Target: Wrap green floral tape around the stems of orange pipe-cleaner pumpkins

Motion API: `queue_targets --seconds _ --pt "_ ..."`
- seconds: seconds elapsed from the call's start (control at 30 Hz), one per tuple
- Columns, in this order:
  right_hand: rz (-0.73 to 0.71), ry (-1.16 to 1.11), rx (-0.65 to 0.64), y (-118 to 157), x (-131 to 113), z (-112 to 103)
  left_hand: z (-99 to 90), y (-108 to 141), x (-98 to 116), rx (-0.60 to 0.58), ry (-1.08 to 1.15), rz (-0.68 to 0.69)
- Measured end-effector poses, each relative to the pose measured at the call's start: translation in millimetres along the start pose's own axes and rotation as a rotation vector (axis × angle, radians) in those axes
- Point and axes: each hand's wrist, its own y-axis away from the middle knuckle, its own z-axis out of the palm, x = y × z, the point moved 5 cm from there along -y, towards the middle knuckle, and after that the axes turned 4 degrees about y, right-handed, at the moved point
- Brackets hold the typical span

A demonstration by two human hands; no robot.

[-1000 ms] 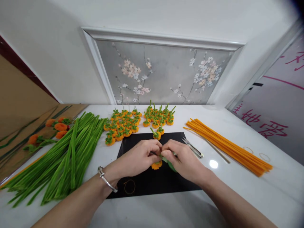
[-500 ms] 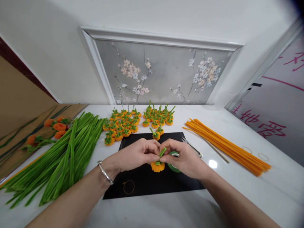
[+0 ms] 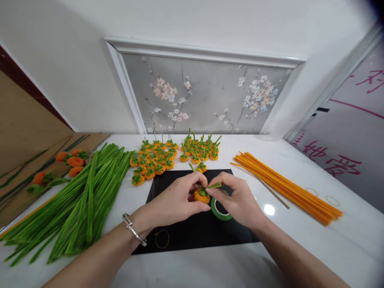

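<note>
Watching remotely, I have my left hand (image 3: 177,198) clamped on an orange piece (image 3: 200,197) above the black mat (image 3: 195,236), right hand (image 3: 240,199) pinching its green strip (image 3: 215,185); fingertip contact is partly hidden. Similar pieces (image 3: 152,164) behind look mostly done; this one seems unfinished, with green stems (image 3: 87,204) left over.

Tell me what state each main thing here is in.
Left hand, curled around the orange piece.
Orange piece, in hand, green strip at its top.
Right hand, pinching the green strip.
Green roll, lying flat, partly hidden.
Black mat, flat, partly covered.
Green stems, loosely fanned.
Orange stems, gathered side by side.
Other orange pieces, grouped, tops green.
</note>
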Motion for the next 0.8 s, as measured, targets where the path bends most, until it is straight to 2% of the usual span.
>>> queue_targets --seconds 0.07,0.13,0.23,0.3,0.37,0.47,0.53,0.63,0.8 --pt "-0.025 0.008 0.038 1 -1 -2 0.3 0 2 0.054 -0.033 0.041" --pt "-0.057 0.026 0.066 2 -3 -3 -1.3 0 2 0.064 0.028 0.041" --pt "-0.106 0.07 0.064 3 -7 -3 -4.1 0 3 -0.007 0.165 -0.033" --pt "-0.141 0.103 0.042 3 -10 -1 -5.2 0 7 -0.065 0.176 -0.034" --pt "-0.164 0.12 0.025 3 -12 1 -6.8 1 14 -0.051 0.042 0.041" --pt "-0.139 0.121 0.016 3 -12 3 -7.0 3 23 0.094 -0.299 0.166" --pt "-0.095 0.126 0.015 3 -10 5 -3.0 5 24 0.141 -0.427 0.189" --pt "-0.064 0.134 0.019 4 -10 6 1.9 5 23 0.153 -0.464 0.21" --pt "-0.141 0.156 0.018 4 -13 5 -2.9 3 20 0.182 -0.368 0.216"
